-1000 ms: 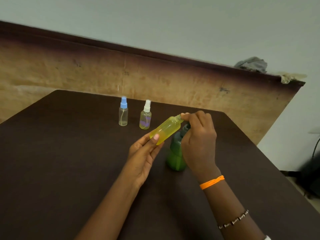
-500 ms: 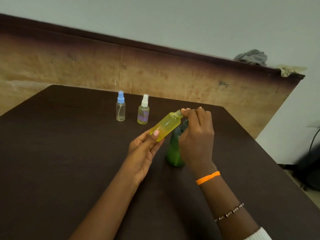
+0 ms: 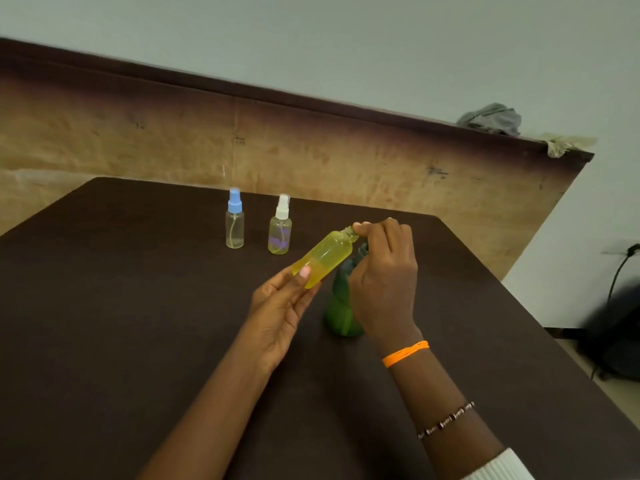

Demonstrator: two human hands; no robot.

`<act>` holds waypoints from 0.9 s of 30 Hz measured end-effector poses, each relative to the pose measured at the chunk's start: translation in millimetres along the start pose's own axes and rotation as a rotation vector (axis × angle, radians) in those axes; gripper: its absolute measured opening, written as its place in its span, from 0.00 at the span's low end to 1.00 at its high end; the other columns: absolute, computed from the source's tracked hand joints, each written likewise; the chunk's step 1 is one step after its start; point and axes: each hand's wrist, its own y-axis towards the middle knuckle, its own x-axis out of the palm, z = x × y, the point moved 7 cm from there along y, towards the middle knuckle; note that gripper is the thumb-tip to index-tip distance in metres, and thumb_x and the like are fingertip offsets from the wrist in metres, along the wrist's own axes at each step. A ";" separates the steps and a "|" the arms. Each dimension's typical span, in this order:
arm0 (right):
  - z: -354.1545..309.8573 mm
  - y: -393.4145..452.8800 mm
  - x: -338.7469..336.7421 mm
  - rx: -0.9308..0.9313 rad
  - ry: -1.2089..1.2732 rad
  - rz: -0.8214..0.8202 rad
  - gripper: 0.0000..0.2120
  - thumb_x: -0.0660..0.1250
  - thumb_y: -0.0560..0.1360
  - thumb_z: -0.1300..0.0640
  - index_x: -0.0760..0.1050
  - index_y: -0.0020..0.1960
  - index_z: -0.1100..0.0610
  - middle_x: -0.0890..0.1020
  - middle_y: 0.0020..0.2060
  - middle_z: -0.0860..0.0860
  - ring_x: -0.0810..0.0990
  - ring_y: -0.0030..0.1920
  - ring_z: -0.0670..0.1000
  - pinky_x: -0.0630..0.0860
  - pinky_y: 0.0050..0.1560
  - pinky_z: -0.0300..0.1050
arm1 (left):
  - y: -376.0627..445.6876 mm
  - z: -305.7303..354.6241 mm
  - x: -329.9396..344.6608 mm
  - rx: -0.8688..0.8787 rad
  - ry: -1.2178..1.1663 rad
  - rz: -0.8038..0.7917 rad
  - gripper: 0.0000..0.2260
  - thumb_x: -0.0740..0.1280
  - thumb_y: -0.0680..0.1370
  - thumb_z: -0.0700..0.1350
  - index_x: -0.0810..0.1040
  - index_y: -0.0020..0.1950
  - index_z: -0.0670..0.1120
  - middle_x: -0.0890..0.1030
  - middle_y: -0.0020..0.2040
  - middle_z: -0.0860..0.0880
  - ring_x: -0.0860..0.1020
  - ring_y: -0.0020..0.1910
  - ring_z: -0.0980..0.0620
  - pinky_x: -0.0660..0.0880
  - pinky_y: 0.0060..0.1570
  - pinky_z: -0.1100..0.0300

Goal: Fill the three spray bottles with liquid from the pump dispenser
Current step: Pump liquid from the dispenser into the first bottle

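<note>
I count three small spray bottles: one with a blue cap [image 3: 234, 219] and one with a white cap [image 3: 280, 224] standing on the table [image 3: 104, 306], and one yellow bottle [image 3: 323, 257] in my hands. There is one green pump dispenser [image 3: 341, 306]. I have two hands in view, my left hand [image 3: 280, 306] and my right hand [image 3: 382, 271]. On my right arm I wear two bands: one orange wristband [image 3: 405, 353] and one beaded bracelet [image 3: 446, 419]. One grey cloth [image 3: 491, 118] lies on the ledge.

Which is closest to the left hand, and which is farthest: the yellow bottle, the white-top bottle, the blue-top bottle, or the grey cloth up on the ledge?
From the left hand:
1. Yellow bottle: held in that hand, tilted.
2. White-top bottle: standing on the table behind the hand.
3. Blue-top bottle: left of the white-top one, a little farther.
4. Grey cloth: on the ledge, far right.
</note>
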 end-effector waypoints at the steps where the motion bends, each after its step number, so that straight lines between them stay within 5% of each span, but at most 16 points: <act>1: 0.4 -0.3 -0.4 -0.005 -0.008 -0.001 0.16 0.52 0.72 0.68 0.78 0.46 0.67 0.76 0.38 0.59 0.69 0.41 0.54 0.72 0.43 0.46 | -0.2 -0.7 -0.2 -0.003 -0.006 0.001 0.14 0.68 0.67 0.42 0.79 0.52 0.40 0.84 0.49 0.45 0.82 0.50 0.53 0.78 0.48 0.66; 9: -7.2 12.1 -10.4 0.019 -0.056 -0.051 0.18 0.50 0.70 0.61 0.78 0.44 0.63 0.78 0.40 0.55 0.75 0.42 0.55 0.67 0.41 0.40 | -2.6 -1.7 0.6 -0.004 -0.033 0.020 0.13 0.68 0.67 0.41 0.79 0.50 0.41 0.85 0.47 0.46 0.83 0.47 0.54 0.79 0.47 0.65; 15: -9.0 1.9 -2.2 0.024 -0.107 -0.004 0.15 0.52 0.73 0.65 0.78 0.43 0.66 0.76 0.37 0.58 0.72 0.39 0.57 0.76 0.45 0.52 | -0.3 -2.7 0.9 -0.002 -0.031 0.016 0.13 0.68 0.66 0.41 0.79 0.50 0.41 0.85 0.45 0.47 0.83 0.45 0.55 0.79 0.46 0.67; 21: -6.5 9.1 -7.8 0.020 -0.072 -0.042 0.15 0.52 0.70 0.65 0.78 0.44 0.65 0.77 0.39 0.57 0.75 0.41 0.56 0.68 0.41 0.40 | -3.7 -2.9 2.9 -0.014 -0.054 0.012 0.13 0.68 0.66 0.41 0.79 0.49 0.40 0.85 0.44 0.46 0.83 0.44 0.54 0.79 0.45 0.66; 27: -6.3 3.2 -2.5 0.038 -0.070 -0.029 0.15 0.52 0.71 0.65 0.77 0.43 0.66 0.76 0.38 0.58 0.73 0.41 0.57 0.67 0.42 0.42 | -1.3 -3.9 1.4 -0.019 -0.041 0.017 0.14 0.68 0.65 0.41 0.78 0.50 0.41 0.85 0.44 0.47 0.83 0.45 0.55 0.79 0.45 0.66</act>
